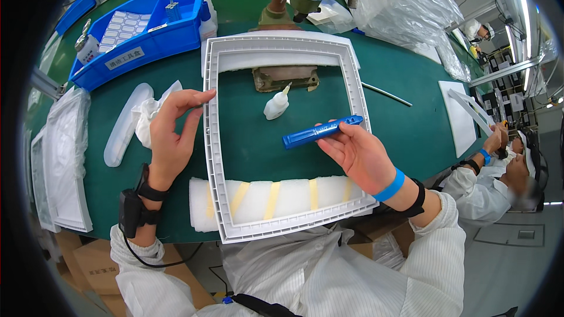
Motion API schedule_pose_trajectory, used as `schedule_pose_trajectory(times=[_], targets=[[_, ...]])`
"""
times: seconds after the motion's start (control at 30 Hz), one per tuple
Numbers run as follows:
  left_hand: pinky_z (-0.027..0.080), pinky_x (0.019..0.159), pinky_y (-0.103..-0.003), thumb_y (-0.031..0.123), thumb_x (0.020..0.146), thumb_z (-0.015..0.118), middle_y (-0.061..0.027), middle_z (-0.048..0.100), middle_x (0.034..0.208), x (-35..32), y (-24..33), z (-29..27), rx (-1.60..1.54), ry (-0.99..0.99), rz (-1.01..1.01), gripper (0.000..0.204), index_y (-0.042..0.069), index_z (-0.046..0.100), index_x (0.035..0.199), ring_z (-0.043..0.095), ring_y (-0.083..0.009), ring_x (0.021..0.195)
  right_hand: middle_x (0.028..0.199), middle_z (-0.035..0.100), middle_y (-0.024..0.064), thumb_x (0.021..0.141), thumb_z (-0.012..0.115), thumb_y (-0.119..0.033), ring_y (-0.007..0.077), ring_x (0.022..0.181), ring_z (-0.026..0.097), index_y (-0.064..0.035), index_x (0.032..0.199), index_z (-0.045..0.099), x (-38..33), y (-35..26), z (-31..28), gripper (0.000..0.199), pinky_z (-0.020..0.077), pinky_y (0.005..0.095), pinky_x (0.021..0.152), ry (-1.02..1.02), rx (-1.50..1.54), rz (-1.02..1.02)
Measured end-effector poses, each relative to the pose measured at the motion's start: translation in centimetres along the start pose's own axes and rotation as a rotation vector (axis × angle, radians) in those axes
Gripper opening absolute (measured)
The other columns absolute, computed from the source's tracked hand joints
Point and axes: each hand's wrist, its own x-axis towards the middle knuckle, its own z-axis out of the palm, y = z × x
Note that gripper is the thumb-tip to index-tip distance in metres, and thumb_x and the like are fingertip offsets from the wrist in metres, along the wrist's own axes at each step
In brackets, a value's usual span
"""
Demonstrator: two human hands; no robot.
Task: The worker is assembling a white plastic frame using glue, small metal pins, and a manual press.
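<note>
My left fingers (197,97), slightly parted, touch the frame (215,152), seemingly steadying it on foam (291,196) that likely cushions it from the counter (405,132), while my right fingers (355,135) hold a blue tool (308,135).

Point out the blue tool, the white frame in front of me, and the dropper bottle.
Blue tool (313,134), head view: middle of its body.
White frame (215,158), head view: its left side.
Dropper bottle (275,107), head view: its white body.

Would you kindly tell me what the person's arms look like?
Both sleeves are white, finely striped. The left grip and right grip are gloveless. At left, black straps hold a black boxy device with a cable; at right, a blue band and black strap.
</note>
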Motion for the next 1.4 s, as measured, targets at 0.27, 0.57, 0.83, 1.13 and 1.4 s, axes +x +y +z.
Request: schedule_pose_trajectory(times=[0.27,0.57,0.83,1.13,1.4], targets=[[0.052,0.096,-0.033,-0.011,0.094,0.054,-0.0176,0.069,0.116,-0.3,0.1,-0.1,-0.002,-0.008,-0.003,0.015,-0.004,0.055,0.108,0.068,-0.0252,0.111,0.124,0.062,0.018,0.106,0.046,-0.017,0.0253,0.114,0.065,-0.0004,0.115,0.053,0.0,0.4,-0.3,0.02,0.0531,0.0361,0.105,0.008,0.021,-0.027],[0.053,0.096,-0.032,-0.013,0.093,0.053,-0.017,0.069,0.115,0.7,-0.4,0.3,-0.058,0.012,-0.034,0.017,-0.004,0.057,0.107,0.068,-0.0261,0.113,0.105,0.065,0.0093,0.105,0.051,-0.03,0.0234,0.097,0.066,-0.0004,0.132,0.052,-1.1,-5.0,-0.9,0.04,0.0518,0.0347,0.085,-0.155,-0.02,-0.207],[0.056,0.085,-0.032,-0.004,0.097,0.055,-0.0115,0.073,0.108,3.2,1.0,-0.7,0.042,0.13,0.046,0.021,0.001,0.056,0.117,0.071,-0.0203,0.104,0.094,0.067,0.0117,0.1,0.057,-0.024,0.021,0.083,0.062,0.0054,0.117,0.064,4.2,-9.7,-13.3,0.035,0.0495,0.0364,0.076,0.185,-1.516,-0.505],[0.054,0.074,-0.036,0.012,0.091,0.066,-0.0139,0.073,0.089,11.1,1.4,3.6,0.093,-0.038,-0.043,0.016,0.001,0.068,0.103,0.07,-0.0281,0.082,0.094,0.067,0.0225,0.093,0.069,-0.027,0.0394,0.087,0.065,0.0018,0.12,0.062,5.9,-9.5,-12.6,0.04,0.0515,0.0457,0.08,0.09,-1.865,-0.585],[0.056,0.075,-0.033,0.005,0.089,0.066,-0.0154,0.074,0.089,13.2,-2.2,5.4,-0.015,-0.085,-0.202,0.016,-0.005,0.067,0.103,0.073,-0.0223,0.081,0.13,0.062,0.0139,0.104,0.052,-0.019,0.0211,0.117,0.059,-0.0013,0.136,0.057,8.6,-20.0,-6.9,0.037,0.0452,0.0312,0.093,0.06,-1.338,-1.098]])
